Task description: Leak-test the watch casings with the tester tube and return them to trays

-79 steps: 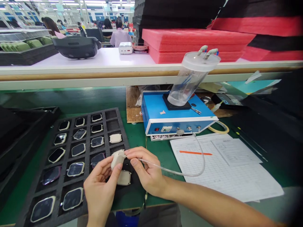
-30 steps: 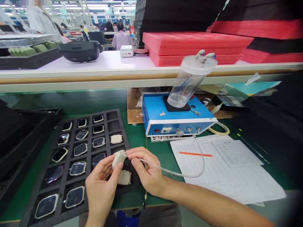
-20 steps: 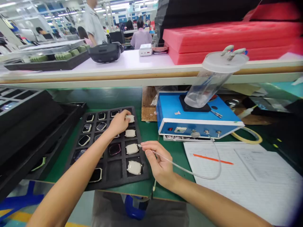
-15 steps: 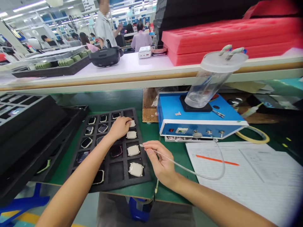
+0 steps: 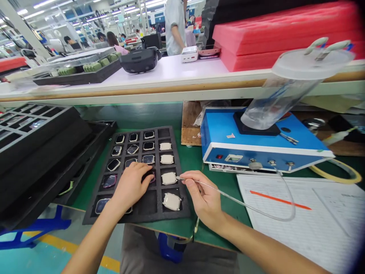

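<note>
A black foam tray (image 5: 173, 211) with square pockets lies on the green bench. Dark-faced watch cases fill its left columns and several beige cases (image 5: 169, 178) lie back-up in its right column. My left hand (image 5: 131, 185) rests palm down on the tray, fingertips curled onto a dark-faced case (image 5: 151, 177) in the third column. My right hand (image 5: 203, 194) pinches the tip of a thin clear tube (image 5: 256, 207), just right of the beige cases. The tube runs to a blue box tester (image 5: 256, 146).
A clear cylinder (image 5: 288, 89) stands tilted on the blue tester. Paper forms (image 5: 308, 224) with an orange pen (image 5: 279, 199) lie to the right. Stacked black trays (image 5: 37, 152) fill the left. Red foam sheets (image 5: 270, 38) and a dark headset (image 5: 139, 61) sit on the shelf; people work behind.
My left hand set the beige case it held into the top of the right column, then drew back down onto a dark-faced case. The right hand kept hold of the tube. The view swung left.
</note>
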The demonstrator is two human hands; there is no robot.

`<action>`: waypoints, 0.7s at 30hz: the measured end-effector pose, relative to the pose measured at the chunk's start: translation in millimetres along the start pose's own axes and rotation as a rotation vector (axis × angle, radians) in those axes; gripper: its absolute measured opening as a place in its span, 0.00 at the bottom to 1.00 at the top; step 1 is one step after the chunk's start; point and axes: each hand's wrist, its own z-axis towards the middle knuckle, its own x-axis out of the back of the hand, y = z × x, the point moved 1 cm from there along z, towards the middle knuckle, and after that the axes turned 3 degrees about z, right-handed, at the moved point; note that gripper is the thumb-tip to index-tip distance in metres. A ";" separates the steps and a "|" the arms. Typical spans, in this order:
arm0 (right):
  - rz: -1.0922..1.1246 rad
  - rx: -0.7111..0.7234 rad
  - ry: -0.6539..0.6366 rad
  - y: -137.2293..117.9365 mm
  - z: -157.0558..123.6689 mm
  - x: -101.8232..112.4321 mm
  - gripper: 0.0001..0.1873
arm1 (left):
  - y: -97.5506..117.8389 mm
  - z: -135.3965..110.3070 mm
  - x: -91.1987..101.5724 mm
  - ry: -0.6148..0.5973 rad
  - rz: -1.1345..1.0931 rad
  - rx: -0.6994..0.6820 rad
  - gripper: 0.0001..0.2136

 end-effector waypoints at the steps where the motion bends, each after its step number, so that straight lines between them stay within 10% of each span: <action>1: -0.001 -0.004 -0.005 0.4 -0.9 -0.1 0.09 | 1.4 -8.7 -0.2 -0.015 0.033 -0.001 0.13; 10: -0.016 -0.024 0.022 0.7 -4.4 0.3 0.09 | 9.0 -11.2 5.1 -0.150 0.220 -0.096 0.16; 21: 0.004 -0.016 0.016 -2.8 -3.1 1.0 0.09 | 5.7 -20.7 -5.2 0.101 0.231 -0.174 0.17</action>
